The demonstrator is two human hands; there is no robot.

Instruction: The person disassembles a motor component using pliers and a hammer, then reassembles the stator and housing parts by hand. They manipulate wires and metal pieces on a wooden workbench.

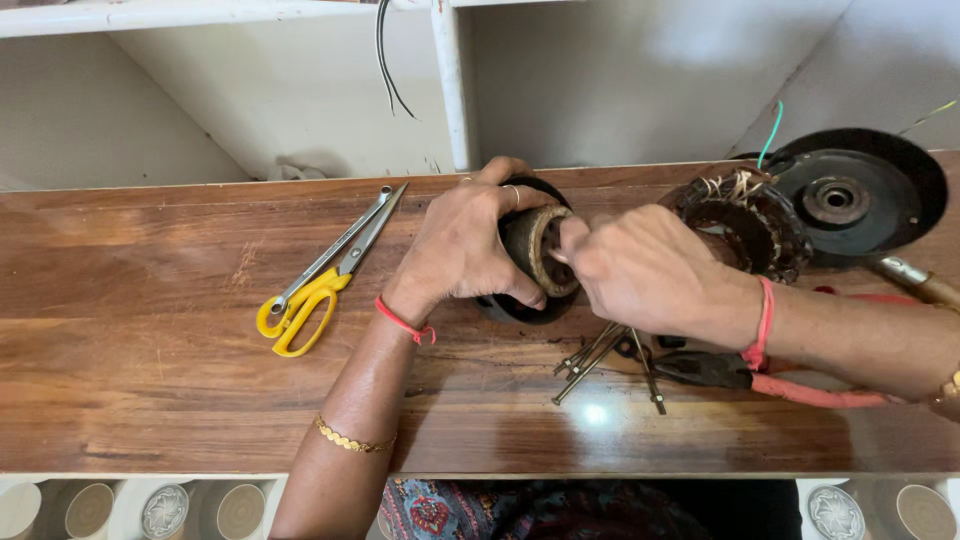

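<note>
Hands meet mid-bench on a dark round motor part, held on edge. Left hand wraps its rim, closed firm; right hand pinches at the tan inner ring, fingertips shut on it. Looks heavy, rigid metal, likely greasy; the rim is the safe hold. Scissors left, bolts and pliers just below.

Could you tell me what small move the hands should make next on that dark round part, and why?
Probably keep the left hand clamped on the dark round motor part while the right hand's fingers work at its tan-rimmed opening. The part stands on edge on the wooden bench, so it could roll if released.
</note>
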